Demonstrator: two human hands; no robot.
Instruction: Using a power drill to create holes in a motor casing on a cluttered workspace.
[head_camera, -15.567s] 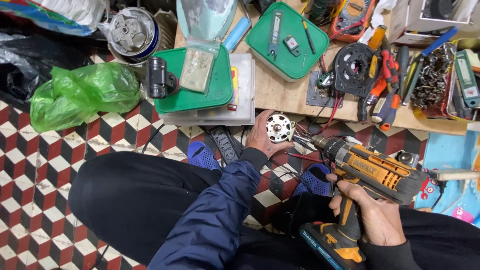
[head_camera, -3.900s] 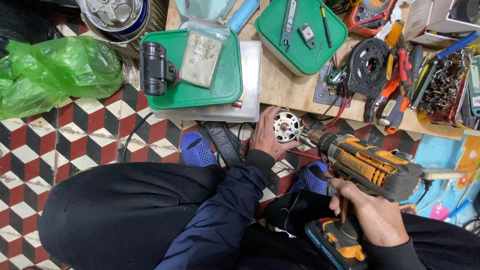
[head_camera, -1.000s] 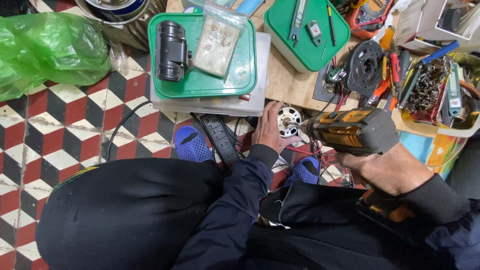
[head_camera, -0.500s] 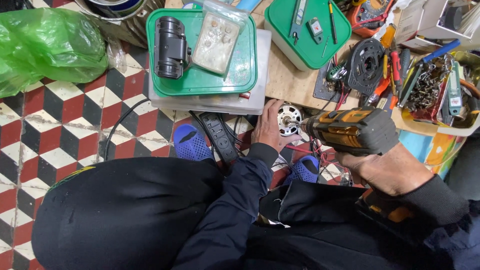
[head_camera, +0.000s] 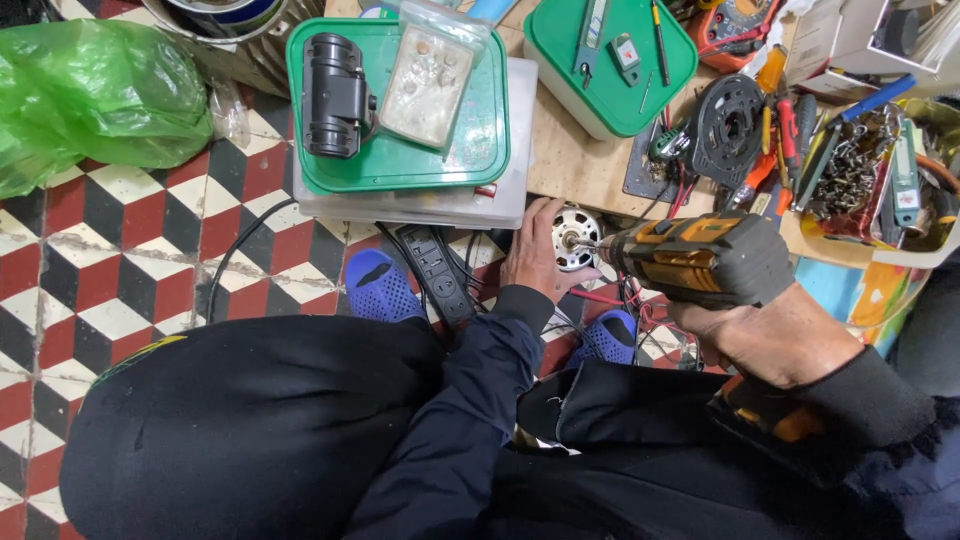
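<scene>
My left hand (head_camera: 535, 262) grips a small round white-and-metal motor part (head_camera: 574, 238) near the floor, just below the edge of a wooden board (head_camera: 580, 165). In my right hand (head_camera: 775, 335) is an orange and black cordless drill (head_camera: 700, 258), held level, its bit tip touching the centre of the round part. Both arms wear dark sleeves. My blue perforated clogs (head_camera: 380, 287) show beneath my dark trousers.
A green tray (head_camera: 400, 165) carries a black device (head_camera: 335, 95) and a clear bag of small parts (head_camera: 430, 75). A green box (head_camera: 610, 60), a black disc (head_camera: 728, 125), screwdrivers and a bin of hardware (head_camera: 850, 175) crowd the right. A power strip (head_camera: 437, 270) and green plastic bag (head_camera: 90, 95) lie on the tiled floor.
Since the earliest frames the drill has turned from pointing down-left to lying level against the round part. Over the last second almost nothing has moved.
</scene>
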